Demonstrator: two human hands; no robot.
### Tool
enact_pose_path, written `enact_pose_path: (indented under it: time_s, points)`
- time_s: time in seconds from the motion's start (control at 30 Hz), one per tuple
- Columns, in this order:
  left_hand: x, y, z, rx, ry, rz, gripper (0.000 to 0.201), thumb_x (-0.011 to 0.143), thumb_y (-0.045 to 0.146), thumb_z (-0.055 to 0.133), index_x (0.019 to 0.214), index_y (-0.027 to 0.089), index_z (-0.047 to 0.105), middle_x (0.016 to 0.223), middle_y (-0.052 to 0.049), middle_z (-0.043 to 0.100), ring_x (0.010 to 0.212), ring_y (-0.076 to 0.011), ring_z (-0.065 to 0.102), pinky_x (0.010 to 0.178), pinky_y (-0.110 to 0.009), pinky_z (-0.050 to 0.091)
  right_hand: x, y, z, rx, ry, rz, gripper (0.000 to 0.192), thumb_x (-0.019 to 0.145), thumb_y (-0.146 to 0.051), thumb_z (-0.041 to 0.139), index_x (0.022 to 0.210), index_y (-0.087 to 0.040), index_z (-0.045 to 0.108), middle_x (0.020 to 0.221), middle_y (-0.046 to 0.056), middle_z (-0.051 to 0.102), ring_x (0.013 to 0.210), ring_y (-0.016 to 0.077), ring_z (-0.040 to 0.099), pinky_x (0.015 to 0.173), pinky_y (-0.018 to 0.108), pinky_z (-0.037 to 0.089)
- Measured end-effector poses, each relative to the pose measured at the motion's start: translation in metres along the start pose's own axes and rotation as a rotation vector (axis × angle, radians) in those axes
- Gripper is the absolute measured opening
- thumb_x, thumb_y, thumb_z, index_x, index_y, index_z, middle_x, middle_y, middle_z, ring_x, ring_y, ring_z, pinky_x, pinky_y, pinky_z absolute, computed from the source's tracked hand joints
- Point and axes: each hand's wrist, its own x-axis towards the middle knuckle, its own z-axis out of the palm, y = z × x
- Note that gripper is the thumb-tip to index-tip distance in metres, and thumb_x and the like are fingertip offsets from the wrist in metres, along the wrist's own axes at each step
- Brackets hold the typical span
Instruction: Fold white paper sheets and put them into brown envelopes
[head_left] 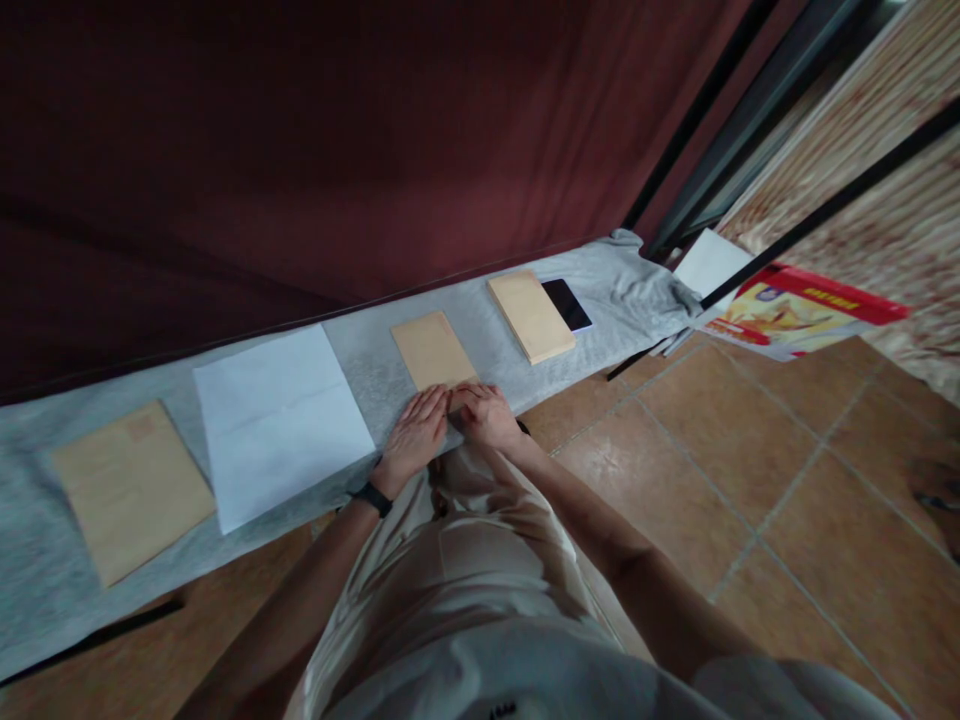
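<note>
A small brown paper envelope lies on the grey cloth, its near end under both my hands. My left hand, with a dark band at the wrist, lies flat over the near left edge, fingers stretched out. Beside it, my right hand has its fingers curled in at the near edge of the envelope, pinching it. The fingertips partly hide that end, so I cannot make out any fold there. To the right is a stack of similar brown envelopes. A large white sheet of paper with a crease lies to the left.
The narrow table has a grey cloth. A larger brown envelope lies at far left, and a dark tablet or phone is partly under the stack. Behind hangs a dark red curtain. A red and yellow box stands at right.
</note>
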Motion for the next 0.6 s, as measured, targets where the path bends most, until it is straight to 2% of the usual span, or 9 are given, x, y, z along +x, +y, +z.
enact_pose_path:
  time_s: [0.17, 0.33, 0.47, 0.6]
  points:
    - [0.0, 0.004, -0.004, 0.007, 0.011, 0.003, 0.056, 0.099, 0.021, 0.037, 0.154, 0.014, 0.043, 0.159, -0.013, 0.047, 0.151, -0.0242, 0.038, 0.127, -0.045, 0.03, 0.015, -0.002, -0.004, 0.005, -0.025, 0.123, 0.023, 0.094, -0.009, 0.05, 0.097, -0.018, 0.071, 0.102, 0.008, 0.074, 0.099, 0.0189, 0.066, 0.095, 0.03, 0.046]
    - [-0.001, 0.002, 0.001, 0.004, 0.048, 0.007, 0.056, 0.1, 0.023, 0.038, 0.156, 0.015, 0.041, 0.158, -0.013, 0.048, 0.15, -0.0252, 0.04, 0.126, -0.047, 0.031, 0.021, -0.009, -0.009, 0.113, -0.024, 0.193, 0.022, 0.095, -0.015, 0.049, 0.093, -0.021, 0.071, 0.094, 0.004, 0.074, 0.087, 0.0177, 0.066, 0.08, 0.026, 0.048]
    - [-0.002, 0.0, 0.004, 0.008, 0.038, 0.005, 0.056, 0.101, 0.024, 0.037, 0.156, 0.016, 0.04, 0.158, -0.013, 0.047, 0.15, -0.0248, 0.039, 0.126, -0.048, 0.031, 0.021, -0.014, -0.016, 0.213, -0.051, 0.293, 0.023, 0.096, -0.019, 0.05, 0.087, -0.023, 0.072, 0.081, -0.001, 0.072, 0.074, 0.0156, 0.063, 0.07, 0.024, 0.044]
    - [-0.002, -0.001, 0.006, 0.018, 0.041, 0.008, 0.054, 0.102, 0.025, 0.036, 0.155, 0.018, 0.04, 0.159, -0.012, 0.046, 0.151, -0.0223, 0.037, 0.126, -0.047, 0.031, 0.021, -0.018, -0.022, 0.223, -0.065, 0.314, 0.023, 0.095, -0.021, 0.052, 0.084, -0.022, 0.072, 0.076, -0.002, 0.071, 0.07, 0.0147, 0.06, 0.066, 0.023, 0.04]
